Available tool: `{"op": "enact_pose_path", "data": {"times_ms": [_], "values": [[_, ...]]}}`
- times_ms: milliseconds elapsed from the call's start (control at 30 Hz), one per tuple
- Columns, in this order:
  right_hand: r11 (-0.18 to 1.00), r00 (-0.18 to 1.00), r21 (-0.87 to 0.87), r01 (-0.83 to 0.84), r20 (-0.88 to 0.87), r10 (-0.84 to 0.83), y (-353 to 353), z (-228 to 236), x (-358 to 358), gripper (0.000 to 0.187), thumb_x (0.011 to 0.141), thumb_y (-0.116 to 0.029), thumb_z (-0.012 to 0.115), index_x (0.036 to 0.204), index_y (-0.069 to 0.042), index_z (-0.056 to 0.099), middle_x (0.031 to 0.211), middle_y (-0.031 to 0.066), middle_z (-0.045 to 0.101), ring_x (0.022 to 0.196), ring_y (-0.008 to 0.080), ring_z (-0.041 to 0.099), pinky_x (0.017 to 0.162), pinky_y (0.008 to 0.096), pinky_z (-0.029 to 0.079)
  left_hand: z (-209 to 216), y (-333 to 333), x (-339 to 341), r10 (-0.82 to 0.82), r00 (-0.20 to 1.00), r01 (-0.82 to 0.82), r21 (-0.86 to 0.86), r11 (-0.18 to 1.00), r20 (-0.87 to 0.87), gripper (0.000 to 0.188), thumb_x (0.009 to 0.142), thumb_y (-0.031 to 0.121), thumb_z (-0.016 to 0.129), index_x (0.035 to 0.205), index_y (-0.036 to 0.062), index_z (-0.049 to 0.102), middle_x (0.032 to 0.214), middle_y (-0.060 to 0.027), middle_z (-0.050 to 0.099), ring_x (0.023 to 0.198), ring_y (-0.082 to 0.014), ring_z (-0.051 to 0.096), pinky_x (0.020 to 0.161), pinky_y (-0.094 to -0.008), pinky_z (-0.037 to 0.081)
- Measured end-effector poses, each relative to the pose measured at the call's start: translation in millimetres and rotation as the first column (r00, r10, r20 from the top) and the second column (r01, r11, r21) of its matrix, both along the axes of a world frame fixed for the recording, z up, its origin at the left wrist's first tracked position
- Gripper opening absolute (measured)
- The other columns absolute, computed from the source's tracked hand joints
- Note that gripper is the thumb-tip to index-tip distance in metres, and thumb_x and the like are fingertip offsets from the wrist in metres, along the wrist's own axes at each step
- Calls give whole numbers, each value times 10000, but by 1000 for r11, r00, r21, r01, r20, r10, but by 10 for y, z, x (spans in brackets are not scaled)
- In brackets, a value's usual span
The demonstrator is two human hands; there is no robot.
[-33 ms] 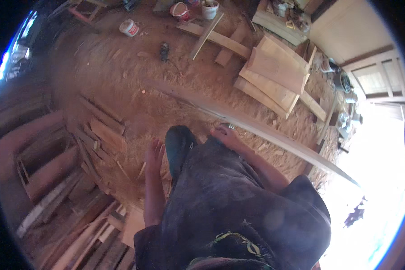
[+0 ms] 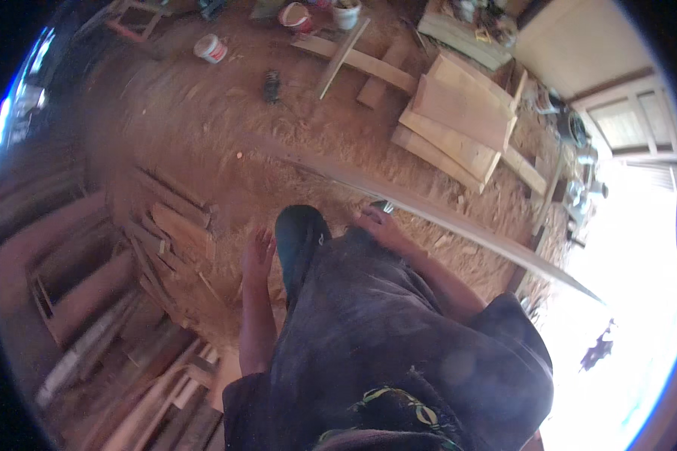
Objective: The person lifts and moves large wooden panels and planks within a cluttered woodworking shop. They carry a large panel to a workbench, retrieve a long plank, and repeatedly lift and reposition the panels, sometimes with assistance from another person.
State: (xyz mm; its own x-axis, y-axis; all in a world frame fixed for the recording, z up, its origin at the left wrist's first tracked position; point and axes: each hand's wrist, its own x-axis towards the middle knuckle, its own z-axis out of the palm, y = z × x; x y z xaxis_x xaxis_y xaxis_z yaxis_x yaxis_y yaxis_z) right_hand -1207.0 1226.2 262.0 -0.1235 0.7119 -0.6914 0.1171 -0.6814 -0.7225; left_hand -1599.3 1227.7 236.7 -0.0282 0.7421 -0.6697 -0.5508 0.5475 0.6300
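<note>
My left hand (image 2: 259,253) hangs beside my left leg, its fingers apart and nothing in them. My right hand (image 2: 381,227) lies over the front of my right thigh, fingers loosely spread with no object visible in it. Just beyond the right hand, a long narrow wooden plank (image 2: 459,227) runs slantwise from the middle of the floor to the bright doorway at the right. A gap of floor shows between the plank and most of my right forearm. My dark trouser leg (image 2: 299,233) stands between the two hands.
Stacked wide boards (image 2: 462,113) lie at the far right, with crossed planks (image 2: 361,64) beside them. White and red buckets (image 2: 210,49) stand at the back. Timber pieces (image 2: 184,229) and a lumber pile (image 2: 120,353) fill the left. Shavings cover the dirt floor (image 2: 203,135).
The view has shifted slightly, so the buckets and boards sit a little further left. Both hands keep nearly the same pose.
</note>
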Motion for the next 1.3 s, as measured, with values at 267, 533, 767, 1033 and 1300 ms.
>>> {"op": "enact_pose_path", "data": {"times_ms": [267,533,767,1033,1300], "values": [[946,885,15,325,349,-309,514,595,-330,886,833,-732,565,1374,-32,510,1388,233,525,1302,344,496,1080,450,386,-35,2568,13,-227,973,185,-495,849,-27,617,995,467,453,1446,53,379,1510,-165,379,1385,-324,377,1109,-503,351],[504,501,-28,863,167,-849,1164,767,-1642,1018,854,-599,663,1546,-41,169,1416,280,451,1303,359,479,1062,447,411,-537,3563,-423,-885,362,922,-251,294,293,560,1014,461,396,1363,34,494,1314,-160,584,1236,-290,545,1061,-444,422],[137,107,-376,917,-100,-989,2223,993,-2509,1096,829,-590,701,1546,-70,56,1464,265,390,1284,445,474,958,542,480,-765,4094,131,-850,-12,879,-400,-260,527,635,987,559,412,1258,16,598,1078,-126,702,913,-256,678,810,-389,547],[-3,-2,-297,955,2,-1000,2304,272,-2532,876,796,-489,774,1369,57,399,1254,243,568,1141,366,596,895,494,533,-805,3984,421,-878,-117,831,-437,-343,465,563,968,530,511,1241,46,599,1020,-117,697,807,-214,681,674,-363,562],[-225,-201,-95,970,210,-957,2444,275,-2518,609,781,-309,754,1229,55,561,1077,187,660,967,305,669,804,440,559,-1294,3873,420,-718,35,794,-455,-403,695,504,999,489,488,1247,65,603,1121,-116,701,892,-246,690,782,-411,569]]}}
